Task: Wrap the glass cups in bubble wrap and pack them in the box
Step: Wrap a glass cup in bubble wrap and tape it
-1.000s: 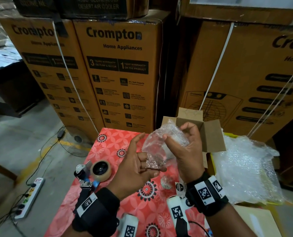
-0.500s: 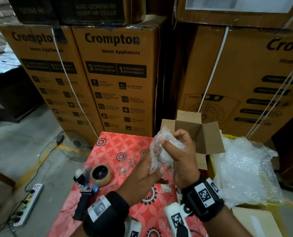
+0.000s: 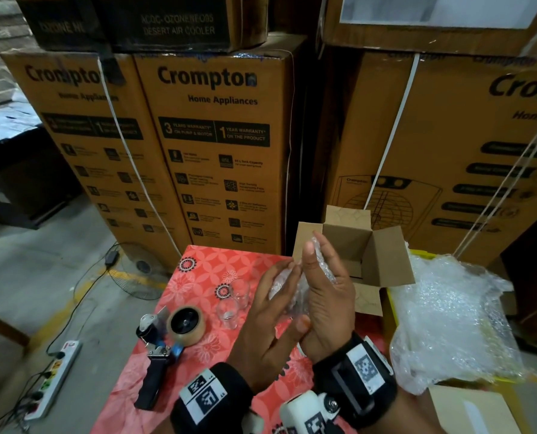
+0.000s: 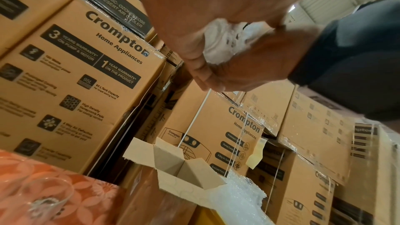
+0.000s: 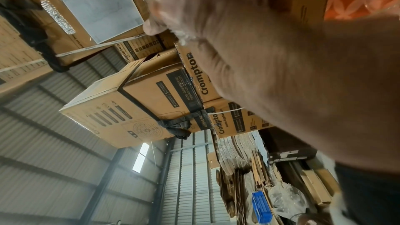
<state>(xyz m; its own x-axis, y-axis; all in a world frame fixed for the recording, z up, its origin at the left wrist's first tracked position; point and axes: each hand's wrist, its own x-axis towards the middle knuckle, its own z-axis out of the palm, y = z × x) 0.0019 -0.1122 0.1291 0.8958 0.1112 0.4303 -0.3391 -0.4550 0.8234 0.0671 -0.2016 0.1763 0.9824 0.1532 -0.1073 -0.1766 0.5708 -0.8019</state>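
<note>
Here, from left to right:
Tape dispenser (image 3: 170,339): lying on the red floral tablecloth (image 3: 204,267).
Bare glass cups (image 3: 232,303): two, upright, just left of the hands.
Left hand (image 3: 270,317): fingers straight, palm pressed against the bubble-wrapped cup (image 3: 295,286).
Right hand (image 3: 326,292): fingers straight, pressing the bundle's other side.
Open cardboard box (image 3: 351,242): just behind the hands.
Loose bubble wrap (image 3: 448,314): heaped at far right.

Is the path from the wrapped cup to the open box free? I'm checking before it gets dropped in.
Nothing visible blocks it. The wrapped cup is pressed between the left hand and the right hand, just in front of the small box, whose flaps are folded open.
</note>
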